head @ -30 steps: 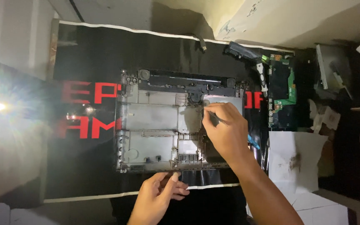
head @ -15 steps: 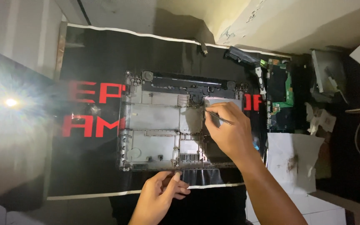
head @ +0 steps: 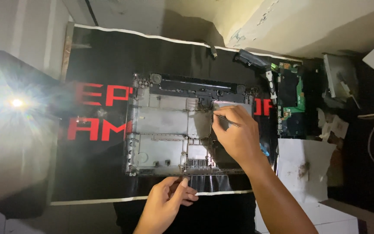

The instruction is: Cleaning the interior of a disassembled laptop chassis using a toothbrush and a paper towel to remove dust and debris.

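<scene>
A stripped grey laptop base [head: 165, 125] lies open on a black mat with red letters [head: 96, 117]. My right hand [head: 236, 136] rests over the base's right side and grips a thin dark tool [head: 227, 121], its tip pointing left onto the chassis. My left hand [head: 169, 201] sits at the near edge of the base, fingers curled with the thumb up; nothing shows in it.
A green circuit board [head: 291, 102] and a dark hinge part [head: 256, 63] lie right of the base. White paper sheets [head: 301, 162] sit at the near right, a grey drive-like part [head: 338, 78] beyond. A bright lamp [head: 17, 103] glares at the left.
My view has shifted slightly. Both hands stay in nearly the same places on the base.
</scene>
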